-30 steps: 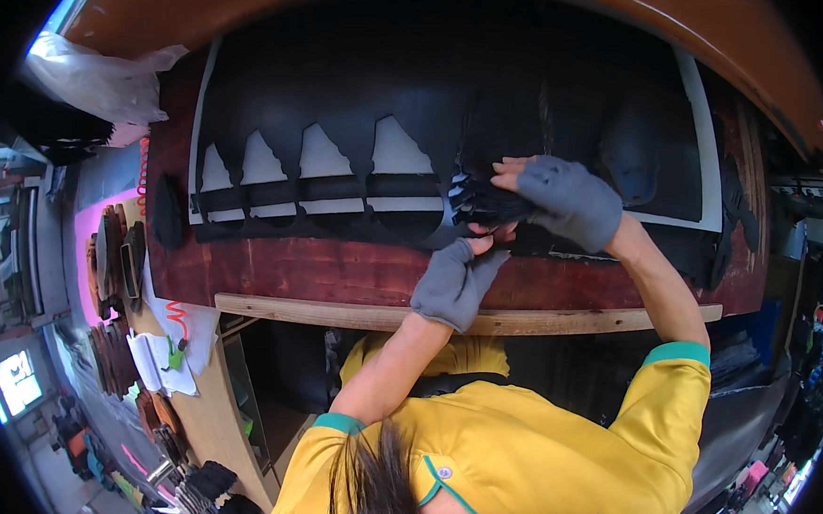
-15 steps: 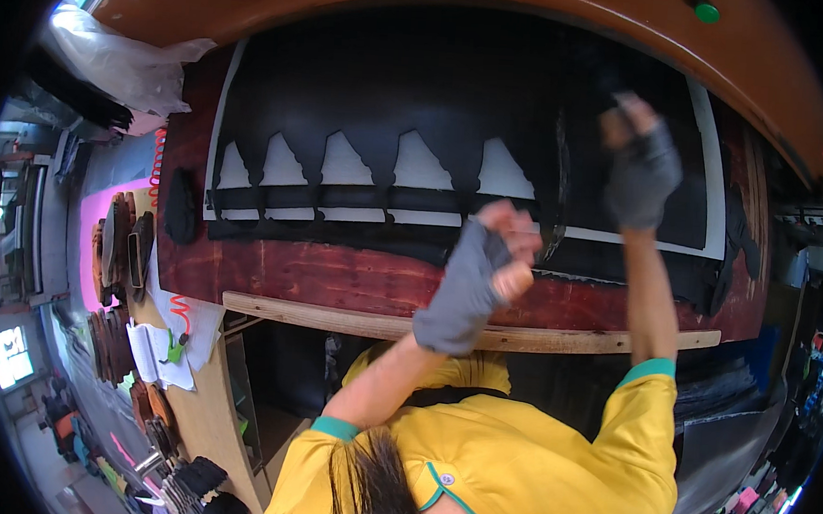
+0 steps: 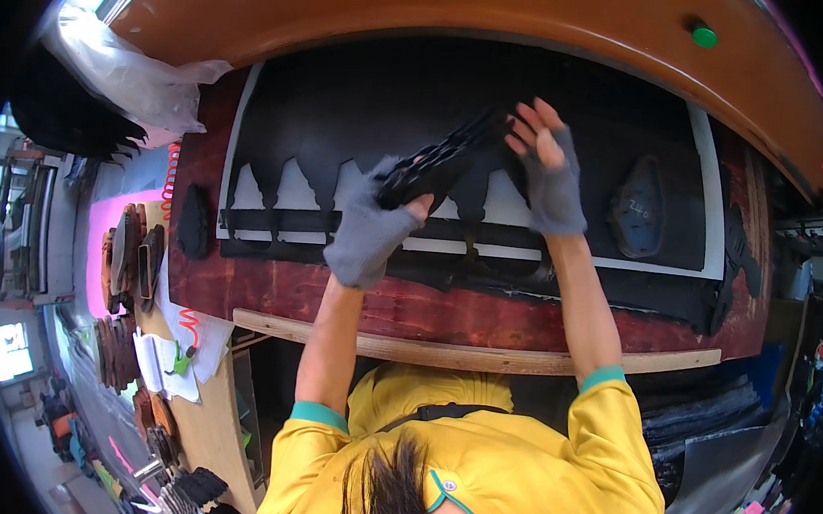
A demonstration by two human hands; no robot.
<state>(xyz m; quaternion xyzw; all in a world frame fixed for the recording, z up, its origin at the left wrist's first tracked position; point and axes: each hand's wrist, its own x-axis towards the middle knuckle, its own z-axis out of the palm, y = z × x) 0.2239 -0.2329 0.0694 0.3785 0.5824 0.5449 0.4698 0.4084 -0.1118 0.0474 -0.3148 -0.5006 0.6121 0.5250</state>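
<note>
**Lifting a black cut piece above the black sheet**

Gripping a black cut piece (image 3: 441,160), the left hand (image 3: 370,236) is seen closed around its lower end, with the piece raised at a slant above the black sheet (image 3: 374,104). The right hand (image 3: 550,176) is held open just right of the piece's upper end, fingers (image 3: 533,123) spread; whether they touch the piece cannot be told. Grey fingerless gloves are worn on both hands.

The black sheet is spread over a white board (image 3: 703,195) on the dark red counter (image 3: 446,311). Along the sheet's near edge, a row of pointed white gaps (image 3: 293,189) is shown where shapes have been cut away. A dark oval piece (image 3: 640,210) with chalk marks lies on the sheet, right of the right hand. At the sheet's left end, a small black block (image 3: 193,220) rests on the counter. Beyond the sheet's far left corner, a clear plastic bag (image 3: 126,75) is bunched. A green button (image 3: 704,35) is set in the brown rim behind the sheet.
</note>
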